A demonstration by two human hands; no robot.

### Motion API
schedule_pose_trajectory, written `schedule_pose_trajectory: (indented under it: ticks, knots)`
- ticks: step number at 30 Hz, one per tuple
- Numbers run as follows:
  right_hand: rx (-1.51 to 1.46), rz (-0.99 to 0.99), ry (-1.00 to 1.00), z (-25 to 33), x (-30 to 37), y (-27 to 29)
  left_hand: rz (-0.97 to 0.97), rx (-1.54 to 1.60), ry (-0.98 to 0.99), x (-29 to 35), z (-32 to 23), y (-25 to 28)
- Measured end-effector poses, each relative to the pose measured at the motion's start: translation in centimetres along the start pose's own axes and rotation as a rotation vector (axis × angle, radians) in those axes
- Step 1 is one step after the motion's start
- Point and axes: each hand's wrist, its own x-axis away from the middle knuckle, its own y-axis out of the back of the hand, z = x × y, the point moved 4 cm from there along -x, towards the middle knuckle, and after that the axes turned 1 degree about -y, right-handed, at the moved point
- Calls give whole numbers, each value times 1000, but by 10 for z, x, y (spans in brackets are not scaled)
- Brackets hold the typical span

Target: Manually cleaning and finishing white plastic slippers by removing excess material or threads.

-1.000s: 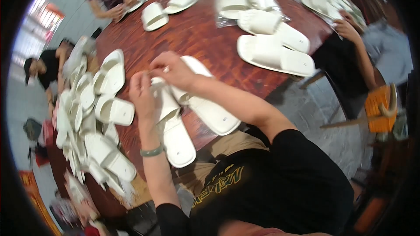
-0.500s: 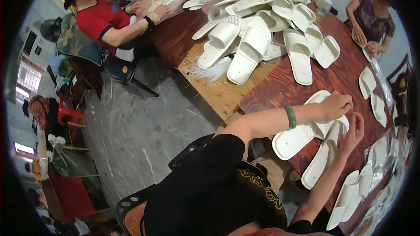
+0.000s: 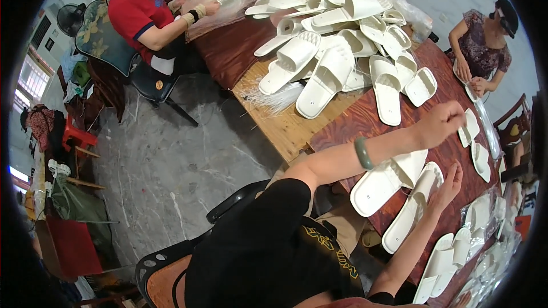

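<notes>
Two white slippers lie side by side in front of me: the left slipper (image 3: 374, 193) and the right slipper (image 3: 410, 217), with a thin pale strand near their straps. My left hand (image 3: 440, 125) is raised above the table beyond their toe ends, its fingers curled closed. Anything in that pinch is too small to make out. Beside the toe of the right slipper is my right hand (image 3: 446, 188), its fingers bent and drawn together. Whether they hold the strand is hidden. A green bangle (image 3: 363, 153) circles my left forearm.
A big heap of white slippers (image 3: 328, 74) covers the table's far side, beside thin clear strands (image 3: 274, 98) on bare wood. More slippers (image 3: 436, 265) and clear plastic bags (image 3: 491, 259) lie at right. Co-workers sit at far left (image 3: 140, 20) and far right (image 3: 482, 45).
My left hand has moved up and away from my right hand, which has dropped slightly. The hands were close together over the slipper toes. The view has shifted a little.
</notes>
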Motion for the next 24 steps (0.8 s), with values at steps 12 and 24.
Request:
schedule_pose_trajectory:
  ticks: [12,24]
  knots:
    - [-17,-31,-12,4,-4,6,696,-1041,177,151,30,-5]
    - [-34,4,31,4,2,2,648,-1175,199,126,74,-48]
